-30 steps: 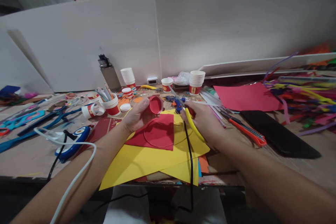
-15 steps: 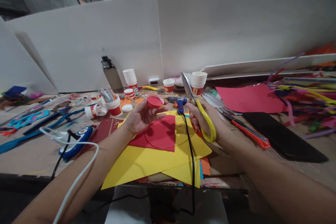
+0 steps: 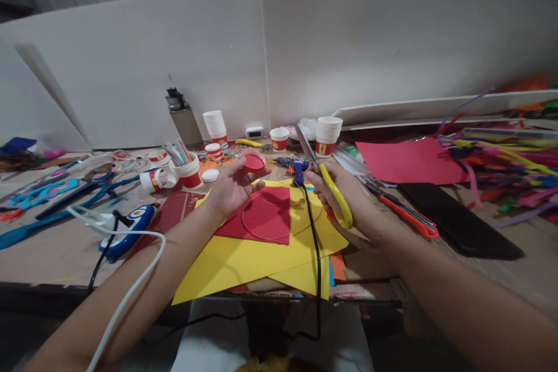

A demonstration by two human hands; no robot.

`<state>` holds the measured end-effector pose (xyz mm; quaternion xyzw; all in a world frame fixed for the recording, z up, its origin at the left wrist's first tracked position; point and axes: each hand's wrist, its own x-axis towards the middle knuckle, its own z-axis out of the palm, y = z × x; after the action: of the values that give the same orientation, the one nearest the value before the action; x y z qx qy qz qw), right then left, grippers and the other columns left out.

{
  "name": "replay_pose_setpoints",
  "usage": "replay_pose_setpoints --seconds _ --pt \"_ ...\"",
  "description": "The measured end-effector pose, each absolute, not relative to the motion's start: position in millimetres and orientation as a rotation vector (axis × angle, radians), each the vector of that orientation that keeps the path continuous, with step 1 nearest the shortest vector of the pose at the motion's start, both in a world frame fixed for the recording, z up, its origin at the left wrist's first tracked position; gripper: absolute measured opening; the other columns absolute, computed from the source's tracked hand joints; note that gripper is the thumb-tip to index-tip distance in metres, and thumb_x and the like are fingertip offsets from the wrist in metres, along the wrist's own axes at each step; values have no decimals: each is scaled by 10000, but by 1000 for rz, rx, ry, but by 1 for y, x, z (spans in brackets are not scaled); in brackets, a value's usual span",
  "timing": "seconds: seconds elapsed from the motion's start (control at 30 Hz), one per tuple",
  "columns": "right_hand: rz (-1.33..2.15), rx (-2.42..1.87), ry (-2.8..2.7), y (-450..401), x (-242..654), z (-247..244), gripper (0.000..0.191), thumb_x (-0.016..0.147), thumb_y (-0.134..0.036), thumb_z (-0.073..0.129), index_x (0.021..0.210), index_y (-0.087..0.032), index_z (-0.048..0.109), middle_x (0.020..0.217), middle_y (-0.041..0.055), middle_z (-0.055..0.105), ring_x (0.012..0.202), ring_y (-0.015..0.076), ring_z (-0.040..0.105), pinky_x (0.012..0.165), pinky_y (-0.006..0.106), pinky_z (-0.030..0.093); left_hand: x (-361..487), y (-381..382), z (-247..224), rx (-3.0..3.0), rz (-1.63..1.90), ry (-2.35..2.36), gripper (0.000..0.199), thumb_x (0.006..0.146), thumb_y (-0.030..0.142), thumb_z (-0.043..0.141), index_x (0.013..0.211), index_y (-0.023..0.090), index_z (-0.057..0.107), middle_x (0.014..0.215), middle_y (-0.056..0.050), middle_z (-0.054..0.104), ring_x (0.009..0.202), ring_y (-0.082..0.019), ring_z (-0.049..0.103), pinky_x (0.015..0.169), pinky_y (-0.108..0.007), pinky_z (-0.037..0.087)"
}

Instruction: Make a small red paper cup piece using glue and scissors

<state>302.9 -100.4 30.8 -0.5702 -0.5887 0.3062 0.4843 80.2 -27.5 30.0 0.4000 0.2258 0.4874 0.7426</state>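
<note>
One round red piece (image 3: 254, 164) held in left hand (image 3: 232, 188), leftward of right hand (image 3: 351, 190) and apart from it; yellow-handled scissors (image 3: 328, 178) gripped in right hand, long axis slanting away and leftward; red sheet (image 3: 267, 216) below left hand.

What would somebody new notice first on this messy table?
Probably the bright yellow sheets in the middle, with a smaller red sheet on top. Above them, the left grip holds a small round red piece, and the right grip holds yellow-handled scissors, blades pointing away. At the far right, a tangle of colourful strips might catch the eye too.
</note>
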Motion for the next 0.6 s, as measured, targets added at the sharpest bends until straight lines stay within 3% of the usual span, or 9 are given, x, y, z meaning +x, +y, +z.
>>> replay_pose_setpoints --seconds 0.1,0.2,0.4,0.6 --pt "527 -1462 -1560 -94 310 28 333 786 -464 627 976 -191 620 758 16 649 625 147 585 550 246 444 77 -19 27 871 1075 560 413 735 152 545 1146 179 582 1078 -101 698 809 -200 701 548 -242 500" --pt "387 -1563 -1642 -92 313 32 317 787 -406 625 1019 -191 652 872 42 695 765 183 622 663 277 450 74 -12 23 928 1130 629 399 676 114 551 1069 178 585 1030 -81 700 727 -167 695 495 -209 465" --pt "33 -1808 -1639 -100 320 60 375 778 -388 619 1087 -179 660 834 72 700 723 206 612 616 279 407 73 -5 14 1073 1223 778 271 699 188 584 967 157 566 953 -77 684 642 -162 693 426 -200 468" --pt "-194 -2120 -1695 -108 341 74 351 793 -331 566 1106 -182 620 924 120 701 821 272 635 636 308 390 75 -2 7 1030 1274 844 331 690 169 597 1013 183 525 933 -66 672 672 -190 715 436 -212 501"
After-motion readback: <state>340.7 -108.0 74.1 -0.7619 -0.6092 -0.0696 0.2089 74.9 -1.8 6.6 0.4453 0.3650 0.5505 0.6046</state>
